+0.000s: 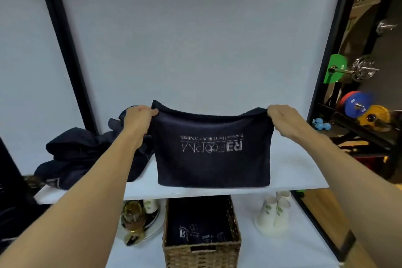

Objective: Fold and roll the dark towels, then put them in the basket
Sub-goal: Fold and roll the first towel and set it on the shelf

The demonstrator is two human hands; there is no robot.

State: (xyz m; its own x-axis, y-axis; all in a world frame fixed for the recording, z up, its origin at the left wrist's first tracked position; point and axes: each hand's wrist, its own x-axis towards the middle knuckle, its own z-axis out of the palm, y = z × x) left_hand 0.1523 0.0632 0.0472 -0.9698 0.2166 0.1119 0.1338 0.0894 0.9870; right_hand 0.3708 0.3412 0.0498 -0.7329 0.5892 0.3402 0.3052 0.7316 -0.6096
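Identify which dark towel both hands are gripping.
The towel in the middle, hanging stretched between the left hand and right hand; the others lie in a heap at left or in the basket.

You get a single view — the wide-angle camera on your head, facing forward and down at the white shelf (293,169) from close by, with the basket (202,254) near the bottom edge.

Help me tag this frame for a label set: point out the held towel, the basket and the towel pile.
held towel (214,165): head view, front face below the print.
basket (217,257): head view, front woven wall.
towel pile (80,148): head view, middle of the heap.
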